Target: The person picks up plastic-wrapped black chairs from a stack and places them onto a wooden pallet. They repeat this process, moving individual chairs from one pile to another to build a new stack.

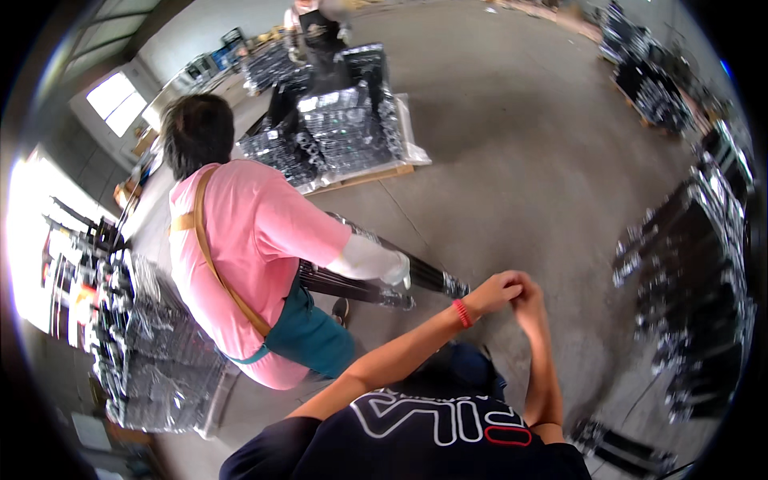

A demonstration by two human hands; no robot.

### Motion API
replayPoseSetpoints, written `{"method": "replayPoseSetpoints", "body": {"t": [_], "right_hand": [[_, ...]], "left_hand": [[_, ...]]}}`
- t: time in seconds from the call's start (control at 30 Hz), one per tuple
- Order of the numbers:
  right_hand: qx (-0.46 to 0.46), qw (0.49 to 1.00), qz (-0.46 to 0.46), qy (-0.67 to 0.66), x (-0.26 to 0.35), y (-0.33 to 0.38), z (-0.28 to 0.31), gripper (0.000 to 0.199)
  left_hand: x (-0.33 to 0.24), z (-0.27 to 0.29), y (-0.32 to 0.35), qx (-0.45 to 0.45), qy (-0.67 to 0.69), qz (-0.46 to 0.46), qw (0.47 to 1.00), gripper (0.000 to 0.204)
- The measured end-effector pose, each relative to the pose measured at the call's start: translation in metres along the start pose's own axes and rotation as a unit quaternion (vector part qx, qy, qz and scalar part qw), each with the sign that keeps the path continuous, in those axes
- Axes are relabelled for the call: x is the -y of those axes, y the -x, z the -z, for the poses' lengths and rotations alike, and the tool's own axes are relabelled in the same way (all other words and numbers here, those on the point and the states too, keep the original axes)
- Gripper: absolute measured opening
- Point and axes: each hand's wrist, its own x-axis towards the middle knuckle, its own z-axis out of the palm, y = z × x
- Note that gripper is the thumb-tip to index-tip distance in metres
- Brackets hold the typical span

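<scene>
My left hand [490, 294], with a red coiled band [462, 313] at its wrist, meets my right hand [529, 303] in front of my chest. Both hands are closed, fingertips touching each other. Whatever they pinch, if anything, is too small to make out. Just left of them, a co-worker in a pink shirt [232, 216] and teal apron has a white-gloved hand [394, 268] at long, black, film-wrapped bundles [436, 278]. The ends of those bundles come close to my left wrist without visibly touching it.
A pallet [376, 176] of film-wrapped black parts stands ahead, with another person [320, 36] behind it. More wrapped stacks [164, 352] rise at the left. Black bundles [688, 280] line the right, and one bundle [624, 450] lies on the floor at lower right.
</scene>
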Motion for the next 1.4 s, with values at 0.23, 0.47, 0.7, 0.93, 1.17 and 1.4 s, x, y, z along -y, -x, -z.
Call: {"method": "replayPoseSetpoints", "body": {"t": [0.23,0.47,0.7,0.93,1.17,1.4], "right_hand": [[-0.237,0.956,-0.156,0.08,-0.001,0.19,0.004,0.021],[-0.375,0.856,-0.339,0.11,0.053,0.406,-0.008,0.028],[-0.599,0.723,-0.343,0.02,0.027,0.528,-0.05,0.03],[-0.664,0.633,-0.396,0.031,0.048,0.671,-0.026,0.028],[-0.713,0.528,-0.458,0.06,0.105,0.782,0.038,0.025],[-0.722,0.525,-0.45,0.017,0.08,0.807,0.094,0.025]], "left_hand": [[0.058,-0.102,0.058,0.376,0.135,0.154,0.904,0.02],[0.028,-0.241,0.169,0.646,-0.007,0.207,0.735,0.021],[0.067,-0.361,0.23,0.747,-0.096,0.175,0.634,0.023],[0.098,-0.495,0.278,0.767,-0.12,0.259,0.575,0.028],[0.113,-0.575,0.263,0.709,-0.148,0.32,0.611,0.025],[0.112,-0.688,0.195,0.69,-0.118,0.293,0.651,0.026]]}}
